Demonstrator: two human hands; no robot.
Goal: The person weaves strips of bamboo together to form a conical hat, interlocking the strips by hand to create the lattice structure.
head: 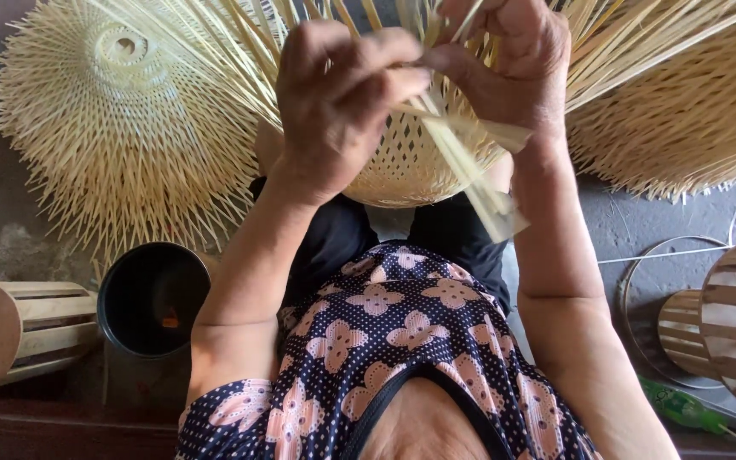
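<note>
A half-woven pale bamboo basket [402, 166] rests on my lap, its loose strips fanning upward and outward. My left hand [338, 106] is held in front of it, fingers curled and pinching thin bamboo strips [470, 162] at the weave's edge. Just to its right, my right hand [513, 64] grips the same bundle of strips, thumb and fingers closed on them. Both hands meet over the basket's upper part, and a few flat strips hang down toward my knees.
A finished open-weave bamboo piece [121, 128] lies at the upper left, another [692, 111] at the upper right. A black round container [153, 298] and a slatted wooden drum [19, 332] sit lower left. Slatted wooden forms [734, 324], a wire ring and a green bottle [683, 409] lie lower right.
</note>
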